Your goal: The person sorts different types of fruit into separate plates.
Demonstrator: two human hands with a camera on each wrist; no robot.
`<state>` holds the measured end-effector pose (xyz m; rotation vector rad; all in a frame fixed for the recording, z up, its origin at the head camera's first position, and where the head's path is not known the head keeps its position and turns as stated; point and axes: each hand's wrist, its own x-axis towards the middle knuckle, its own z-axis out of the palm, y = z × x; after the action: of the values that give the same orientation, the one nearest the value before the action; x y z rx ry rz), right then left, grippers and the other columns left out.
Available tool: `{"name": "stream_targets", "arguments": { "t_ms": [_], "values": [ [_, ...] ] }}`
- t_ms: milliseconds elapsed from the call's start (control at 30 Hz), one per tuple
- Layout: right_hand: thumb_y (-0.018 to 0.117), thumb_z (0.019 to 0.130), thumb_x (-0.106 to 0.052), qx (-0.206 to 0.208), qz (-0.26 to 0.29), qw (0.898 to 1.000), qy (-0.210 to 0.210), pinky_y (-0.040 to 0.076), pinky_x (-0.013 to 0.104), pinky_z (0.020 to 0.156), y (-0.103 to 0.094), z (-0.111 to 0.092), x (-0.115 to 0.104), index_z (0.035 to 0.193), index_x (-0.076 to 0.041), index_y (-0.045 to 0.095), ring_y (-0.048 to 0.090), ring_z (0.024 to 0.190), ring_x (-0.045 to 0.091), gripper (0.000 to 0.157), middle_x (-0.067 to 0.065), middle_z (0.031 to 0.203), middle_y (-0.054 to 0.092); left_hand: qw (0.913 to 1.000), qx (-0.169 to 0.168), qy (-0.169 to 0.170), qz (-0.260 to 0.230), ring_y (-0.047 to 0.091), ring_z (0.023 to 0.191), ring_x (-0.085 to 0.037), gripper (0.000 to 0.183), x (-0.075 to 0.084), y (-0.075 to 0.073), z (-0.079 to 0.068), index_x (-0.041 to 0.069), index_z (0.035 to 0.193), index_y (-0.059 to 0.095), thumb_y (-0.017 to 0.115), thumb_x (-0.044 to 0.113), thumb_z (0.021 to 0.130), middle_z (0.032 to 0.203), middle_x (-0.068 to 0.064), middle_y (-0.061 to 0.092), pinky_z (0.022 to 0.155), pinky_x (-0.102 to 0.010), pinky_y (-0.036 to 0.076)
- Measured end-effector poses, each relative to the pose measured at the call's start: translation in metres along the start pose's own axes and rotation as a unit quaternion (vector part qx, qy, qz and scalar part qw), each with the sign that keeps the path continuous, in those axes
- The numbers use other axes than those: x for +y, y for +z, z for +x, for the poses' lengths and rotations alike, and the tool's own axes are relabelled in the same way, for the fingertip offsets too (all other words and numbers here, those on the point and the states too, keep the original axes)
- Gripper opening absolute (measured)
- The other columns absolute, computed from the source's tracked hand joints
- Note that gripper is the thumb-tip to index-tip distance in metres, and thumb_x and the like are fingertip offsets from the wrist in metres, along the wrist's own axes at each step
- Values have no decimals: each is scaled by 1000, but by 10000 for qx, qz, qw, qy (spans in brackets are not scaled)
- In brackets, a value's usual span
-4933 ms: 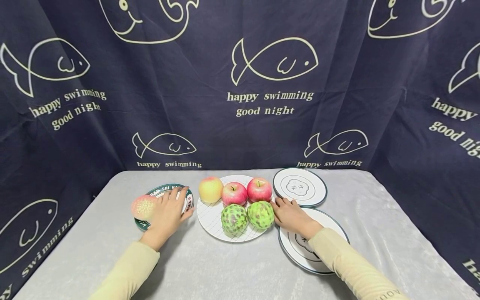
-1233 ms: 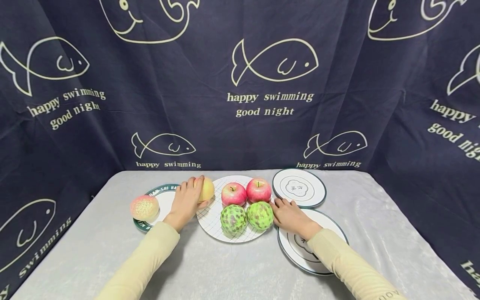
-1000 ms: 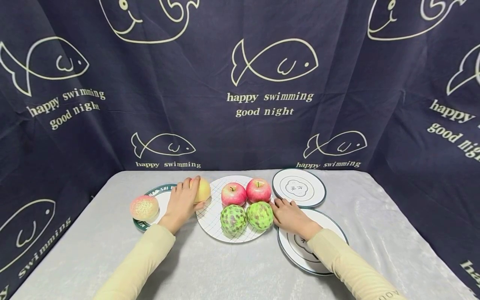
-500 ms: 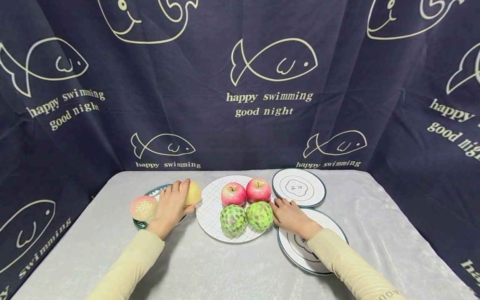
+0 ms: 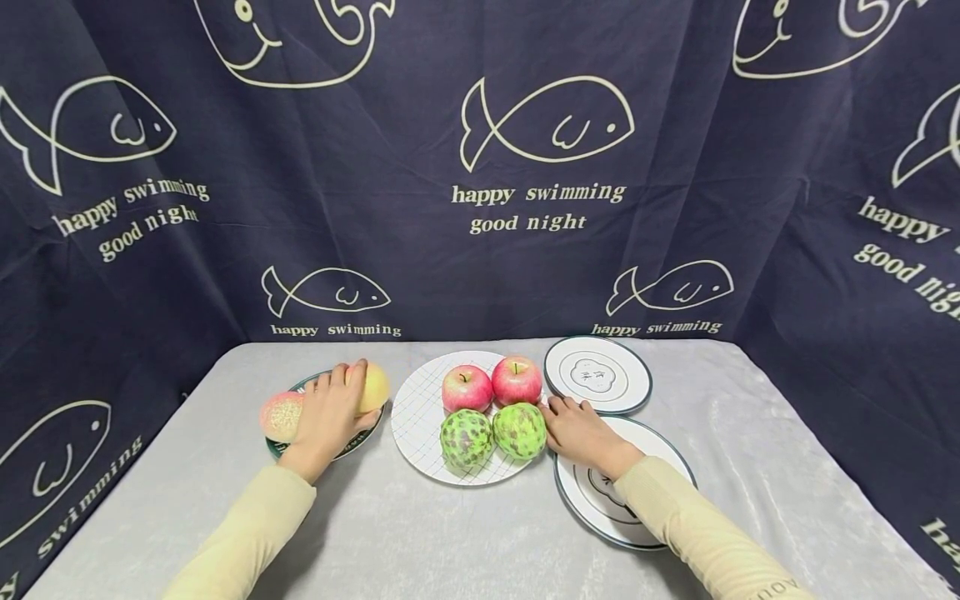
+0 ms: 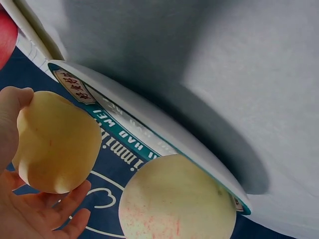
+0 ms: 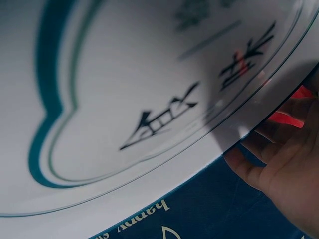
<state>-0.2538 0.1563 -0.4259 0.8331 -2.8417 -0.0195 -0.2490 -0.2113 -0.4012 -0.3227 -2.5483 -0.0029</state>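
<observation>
My left hand [image 5: 324,421] grips a yellow peach [image 5: 377,387] over the right part of a green-rimmed dish [image 6: 117,130]. The left wrist view shows thumb and fingers around this peach. A second, pinkish peach [image 5: 281,417] lies at the dish's left side, partly behind the hand. On a white checked plate [image 5: 420,429] sit two red apples [image 5: 467,388] at the back and two green, bumpy custard apples [image 5: 467,439] in front. My right hand [image 5: 583,433] rests with relaxed fingers at that plate's right rim, fingertips beside the nearer custard apple.
Two white plates with dark rims stand on the right: a back plate [image 5: 562,367] and a front plate [image 5: 667,471], which lies under my right wrist. A grey cloth [image 5: 450,542] covers the table. A dark blue curtain [image 5: 420,250] closes off the back and sides.
My left hand left the pinkish peach on the dish, took the yellow peach from the checked plate and carried it left over the dish. The right hand has stayed in place.
</observation>
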Motion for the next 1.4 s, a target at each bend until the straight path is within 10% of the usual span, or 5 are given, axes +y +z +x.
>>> {"name": "stream_targets", "arguments": {
  "t_ms": [1400],
  "values": [
    [46, 93, -30, -134, 78, 9999, 43, 42, 52, 80, -1, 0, 0, 123, -5, 54, 51, 102, 31, 40, 13, 110, 54, 9996, -119, -264, 27, 55, 82, -43, 85, -7, 4, -16, 3, 125, 45, 83, 38, 57, 105, -23, 54, 70, -51, 40]
  ]
}}
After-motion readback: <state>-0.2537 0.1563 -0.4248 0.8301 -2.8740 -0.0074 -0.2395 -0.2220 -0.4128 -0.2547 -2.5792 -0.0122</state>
